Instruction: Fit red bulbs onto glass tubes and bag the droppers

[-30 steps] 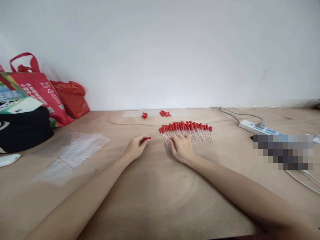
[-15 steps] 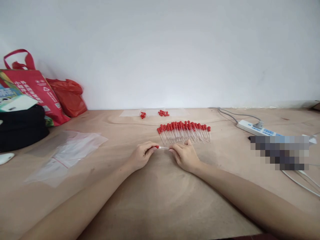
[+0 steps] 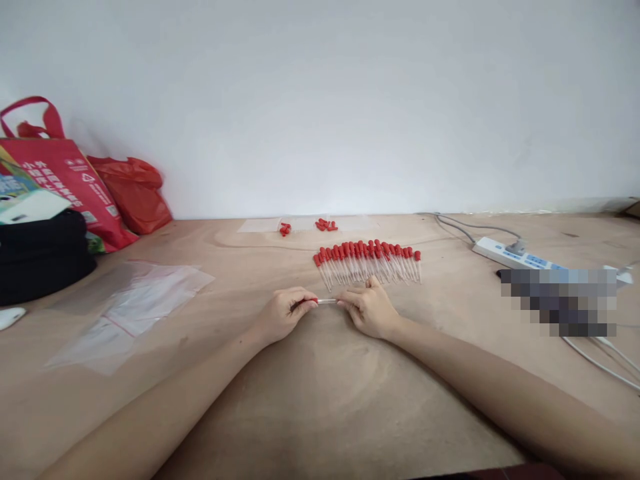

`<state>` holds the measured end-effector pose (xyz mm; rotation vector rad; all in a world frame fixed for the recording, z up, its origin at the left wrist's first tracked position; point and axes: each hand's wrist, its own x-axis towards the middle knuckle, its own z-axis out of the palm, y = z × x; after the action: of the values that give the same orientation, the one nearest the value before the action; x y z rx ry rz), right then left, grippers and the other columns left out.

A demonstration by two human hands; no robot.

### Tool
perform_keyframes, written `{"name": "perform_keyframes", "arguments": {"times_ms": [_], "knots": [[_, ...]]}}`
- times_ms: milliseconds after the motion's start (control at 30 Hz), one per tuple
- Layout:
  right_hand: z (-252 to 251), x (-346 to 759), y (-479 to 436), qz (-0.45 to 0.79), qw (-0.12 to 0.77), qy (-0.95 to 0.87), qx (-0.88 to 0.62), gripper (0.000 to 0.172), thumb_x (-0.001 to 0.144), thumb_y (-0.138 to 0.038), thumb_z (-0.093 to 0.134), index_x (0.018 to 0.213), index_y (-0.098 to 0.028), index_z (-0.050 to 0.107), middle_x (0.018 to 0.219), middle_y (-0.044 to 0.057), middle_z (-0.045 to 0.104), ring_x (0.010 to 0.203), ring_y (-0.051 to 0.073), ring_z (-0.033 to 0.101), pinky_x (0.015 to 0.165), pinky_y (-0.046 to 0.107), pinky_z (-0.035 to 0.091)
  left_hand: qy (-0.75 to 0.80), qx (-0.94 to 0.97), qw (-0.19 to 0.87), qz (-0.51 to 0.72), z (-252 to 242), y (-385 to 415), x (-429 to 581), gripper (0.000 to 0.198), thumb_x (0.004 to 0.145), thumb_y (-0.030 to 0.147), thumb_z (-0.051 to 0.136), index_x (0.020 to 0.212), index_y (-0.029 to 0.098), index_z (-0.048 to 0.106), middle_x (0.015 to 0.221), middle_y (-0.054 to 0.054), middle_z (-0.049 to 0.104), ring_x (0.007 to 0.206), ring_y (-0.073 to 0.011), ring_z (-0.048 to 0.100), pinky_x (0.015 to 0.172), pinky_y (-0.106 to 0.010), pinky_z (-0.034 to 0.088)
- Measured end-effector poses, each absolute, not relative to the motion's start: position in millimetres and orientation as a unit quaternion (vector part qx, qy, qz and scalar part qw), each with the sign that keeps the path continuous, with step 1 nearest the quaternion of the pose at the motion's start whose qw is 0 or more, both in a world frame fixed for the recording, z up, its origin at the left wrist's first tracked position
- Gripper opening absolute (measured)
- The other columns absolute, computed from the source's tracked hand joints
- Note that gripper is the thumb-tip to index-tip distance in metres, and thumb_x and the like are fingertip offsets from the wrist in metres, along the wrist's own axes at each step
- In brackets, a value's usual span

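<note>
Red tote [image 3: 80, 177] beside red plastic bag [image 3: 134, 199]; power strip [image 3: 526, 259] at right.

Forearms [image 3: 175, 390] angled inward, left hand [image 3: 285, 313] facing right hand [image 3: 371, 311], fingers [image 3: 303, 308] of both pinched

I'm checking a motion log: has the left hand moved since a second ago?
Yes: against the power strip, the left hand has moved right and lower in view.

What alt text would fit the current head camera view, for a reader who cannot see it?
A person's left hand pinches a small red cap at one end of a thin clear tube, whose other end the right hand holds. Behind them, a row of red-capped clear tubes lies on a light-brown wooden table, with loose red caps farther back.
</note>
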<state>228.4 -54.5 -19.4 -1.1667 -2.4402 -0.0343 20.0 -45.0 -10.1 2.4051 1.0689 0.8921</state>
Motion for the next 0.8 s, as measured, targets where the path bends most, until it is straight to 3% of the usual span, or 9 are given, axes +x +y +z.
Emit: {"name": "perform_keyframes", "arguments": {"times_ms": [267,800], "knots": [[-15.0,226.9,-54.5,-0.077,0.176,-0.89,-0.413,0.023,0.08,-0.016,0.037,0.077,-0.018,0.06,0.068,0.001,0.061,0.056,0.011,0.042,0.063,0.03,0.014,0.369,0.88,0.091,0.286,-13.8,-45.2,19.7,0.019,0.082,0.028,0.045,0.076,0.019,0.061,0.07,-0.002,0.063,0.066,-0.0145,0.057,0.067,-0.027,0.043],[-21.5,219.2,-55.4,0.005,0.22,-0.897,-0.382,0.023,0.083,-0.019,0.038,0.079,-0.017,0.06,0.069,0.002,0.063,0.059,0.011,0.046,0.065,0.028,0.016,0.256,0.913,0.039,0.316,-16.9,-44.7,20.7,0.013,0.083,0.021,0.045,0.078,0.014,0.055,0.07,-0.004,0.06,0.066,-0.014,0.052,0.068,-0.029,0.04]]}}
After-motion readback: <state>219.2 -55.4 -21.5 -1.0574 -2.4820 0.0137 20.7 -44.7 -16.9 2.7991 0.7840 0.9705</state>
